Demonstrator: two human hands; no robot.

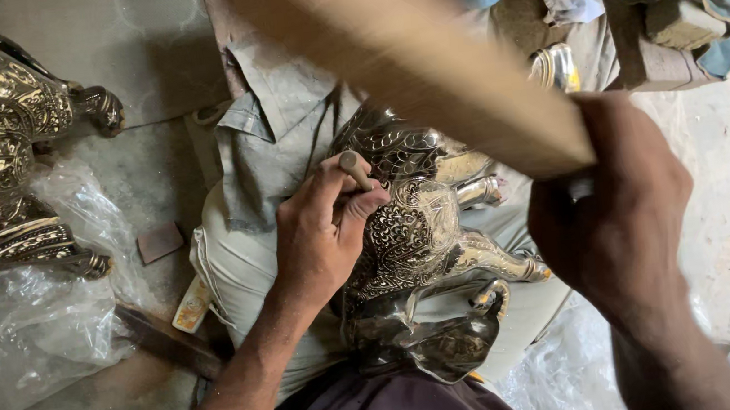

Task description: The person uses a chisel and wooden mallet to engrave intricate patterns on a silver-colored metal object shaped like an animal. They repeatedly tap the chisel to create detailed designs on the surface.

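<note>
Both fists closed: my left hand point(323, 232) pins a punch point(354, 170) on the metal elephant point(423, 244); right hand point(609, 206), three o'clock, grips a wooden mallet point(421, 54).

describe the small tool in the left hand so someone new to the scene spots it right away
Start at the engraved silver animal figure lying on grey cloth in the person's lap, mid-frame. The left hand rests on its upper flank, pinching a short metal punch against the surface. Unlike the big blurred wooden mallet in the right hand, it is thin, stubby and round-topped.
</note>
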